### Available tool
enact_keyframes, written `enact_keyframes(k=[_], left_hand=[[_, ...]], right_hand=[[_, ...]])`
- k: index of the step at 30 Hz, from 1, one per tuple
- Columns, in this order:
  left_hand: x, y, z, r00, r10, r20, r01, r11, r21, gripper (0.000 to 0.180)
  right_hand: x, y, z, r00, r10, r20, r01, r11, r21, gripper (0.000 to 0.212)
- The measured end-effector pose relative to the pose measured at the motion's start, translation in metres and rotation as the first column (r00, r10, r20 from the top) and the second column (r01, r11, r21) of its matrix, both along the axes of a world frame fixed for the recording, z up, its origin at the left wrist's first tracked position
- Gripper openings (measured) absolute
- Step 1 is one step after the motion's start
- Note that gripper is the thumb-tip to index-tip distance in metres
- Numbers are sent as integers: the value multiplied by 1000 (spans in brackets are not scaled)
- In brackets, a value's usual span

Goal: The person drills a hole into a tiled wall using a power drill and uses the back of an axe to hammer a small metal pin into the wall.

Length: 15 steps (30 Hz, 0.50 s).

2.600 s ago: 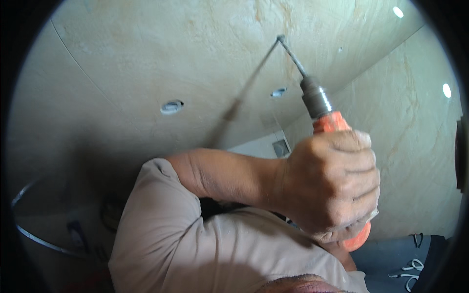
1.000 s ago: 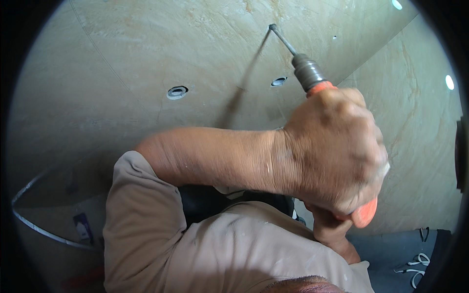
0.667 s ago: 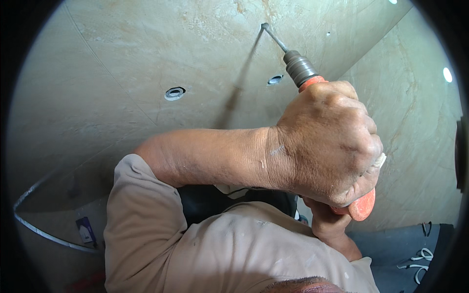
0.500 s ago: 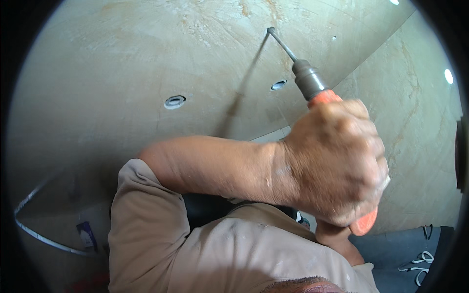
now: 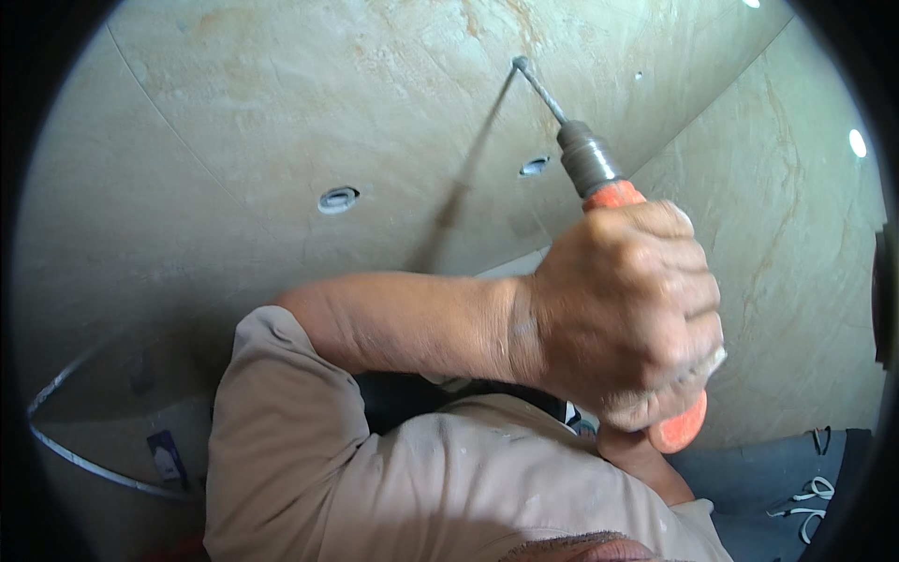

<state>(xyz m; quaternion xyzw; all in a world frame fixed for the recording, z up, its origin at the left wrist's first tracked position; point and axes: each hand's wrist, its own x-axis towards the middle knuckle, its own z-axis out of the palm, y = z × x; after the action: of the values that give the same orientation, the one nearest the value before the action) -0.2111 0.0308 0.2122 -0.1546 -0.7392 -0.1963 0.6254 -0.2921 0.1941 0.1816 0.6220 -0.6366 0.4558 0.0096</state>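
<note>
My left hand is wrapped round the orange body of a drill, with the back of the hand toward the view. Out of the metal chuck runs a long thin bit. Its tip meets the pale plastered surface at a dark spot, and a long shadow of the tool falls beside it. A rounded orange end sticks out below my fingers. Of my right arm only a part shows at the lower right; the hand itself is hidden behind my left hand and the drill.
Two round fittings or cut-outs, one left and one nearer the bit, sit in the plaster. A pale curved strip and a small purple item are at lower left. Grey cloth with white looped cords lies at lower right.
My left hand and the rear of the drill have shifted slightly left. The bit's tip stays at the same spot on the plaster.
</note>
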Motion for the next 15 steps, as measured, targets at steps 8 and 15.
enact_keyframes(k=[8, 15], left_hand=[[-3, 7, 2, 1000, -9, -30, 11, 999, 47, 15], [-10, -7, 6, 988, 154, 31, -151, 985, -88, 10]], right_hand=[[-4, 9, 6, 1000, 19, -9, -20, 1000, -21, 47], [-19, -7, 8, 997, 78, 13, -76, 991, -113, 49]])
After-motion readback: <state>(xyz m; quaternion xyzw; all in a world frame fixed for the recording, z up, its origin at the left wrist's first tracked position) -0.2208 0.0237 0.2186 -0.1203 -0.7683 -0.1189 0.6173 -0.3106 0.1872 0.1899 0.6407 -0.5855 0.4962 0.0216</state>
